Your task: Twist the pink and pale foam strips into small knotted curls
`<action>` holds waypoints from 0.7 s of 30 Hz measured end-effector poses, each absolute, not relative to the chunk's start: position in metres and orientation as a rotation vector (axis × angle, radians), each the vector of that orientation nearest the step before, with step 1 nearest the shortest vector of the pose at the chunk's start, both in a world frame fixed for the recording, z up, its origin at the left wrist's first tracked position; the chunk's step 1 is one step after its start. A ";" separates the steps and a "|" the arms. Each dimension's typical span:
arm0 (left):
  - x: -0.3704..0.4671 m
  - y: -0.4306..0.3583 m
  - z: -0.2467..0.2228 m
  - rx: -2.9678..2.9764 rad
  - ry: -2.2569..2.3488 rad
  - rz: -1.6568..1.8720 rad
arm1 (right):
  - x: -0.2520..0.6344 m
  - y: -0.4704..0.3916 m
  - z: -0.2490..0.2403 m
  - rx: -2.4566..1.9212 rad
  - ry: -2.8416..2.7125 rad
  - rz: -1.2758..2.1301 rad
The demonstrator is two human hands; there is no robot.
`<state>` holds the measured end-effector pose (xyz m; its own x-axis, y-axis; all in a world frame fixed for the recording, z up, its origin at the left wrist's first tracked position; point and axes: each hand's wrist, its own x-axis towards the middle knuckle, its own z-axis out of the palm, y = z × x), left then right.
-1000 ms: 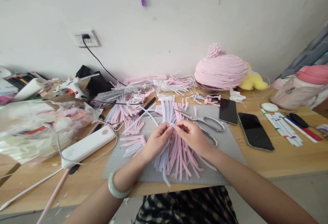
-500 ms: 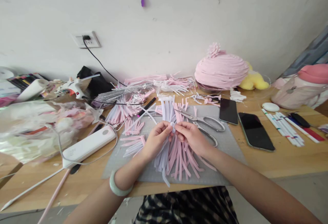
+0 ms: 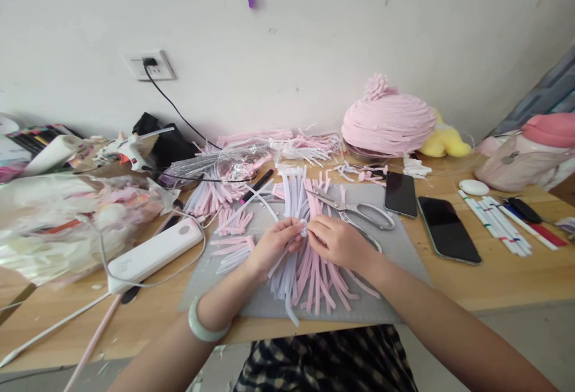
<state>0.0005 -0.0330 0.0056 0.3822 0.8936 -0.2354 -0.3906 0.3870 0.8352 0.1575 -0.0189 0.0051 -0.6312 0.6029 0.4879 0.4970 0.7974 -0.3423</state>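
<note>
Between my two hands is a small white fuzzy piece (image 3: 303, 228), bent into a compact loop. My left hand (image 3: 277, 243) pinches it from the left, and a pale strip hangs below those fingers. From the right, my right hand (image 3: 338, 240) has its fingers closed on the same piece. Beneath both hands lie pale lilac strips (image 3: 284, 278) and pink strips (image 3: 320, 284), fanned over a grey mat (image 3: 390, 287). Silver scissors (image 3: 369, 215) rest just beyond my right hand, their blades across the pink strips.
A white power bank (image 3: 155, 254) with cables and a plastic bag (image 3: 58, 230) lie left. Two phones (image 3: 448, 230) and white markers (image 3: 498, 224) lie right. Behind stand a pink dome (image 3: 389, 124) and a glue gun (image 3: 130, 151).
My right hand has turned, its fingers now curled more over the white piece. My left hand has shifted slightly down. A pale strip now shows below my left fingers.
</note>
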 end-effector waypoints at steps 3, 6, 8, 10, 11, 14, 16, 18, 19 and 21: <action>0.004 -0.037 0.007 0.969 0.888 1.038 | 0.153 -0.023 0.009 -0.866 -2.173 0.577; 0.005 -0.043 0.007 1.182 0.983 1.137 | 0.148 -0.023 0.013 -0.947 -1.712 1.300; 0.004 -0.045 0.005 1.287 1.022 1.186 | 0.146 -0.021 0.013 -0.931 -1.356 1.840; 0.004 -0.044 0.004 1.304 1.032 1.188 | 0.145 -0.018 0.012 -0.875 -1.119 2.174; 0.003 -0.043 0.004 1.277 1.027 1.170 | 0.145 -0.017 0.012 -0.865 -1.091 2.214; 0.003 -0.037 0.006 1.159 0.979 1.061 | 0.147 -0.018 0.011 -0.968 -1.341 1.895; 0.003 -0.034 0.008 1.110 0.952 1.006 | 0.148 -0.019 0.010 -1.053 -1.610 1.525; 0.003 -0.033 0.010 1.108 0.956 0.986 | 0.149 -0.020 0.009 -1.075 -1.786 1.241; 0.003 -0.033 0.010 1.122 0.966 0.980 | 0.150 -0.019 0.009 -1.064 -1.832 1.149; 0.002 -0.034 0.012 1.161 0.979 0.957 | 0.151 -0.019 0.009 -1.030 -1.885 1.059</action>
<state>0.0024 -0.0339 0.0117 0.2885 0.9511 -0.1101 -0.0887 0.1411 0.9860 0.1512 -0.0186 0.0095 -0.4134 0.8872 0.2047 0.2868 0.3402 -0.8956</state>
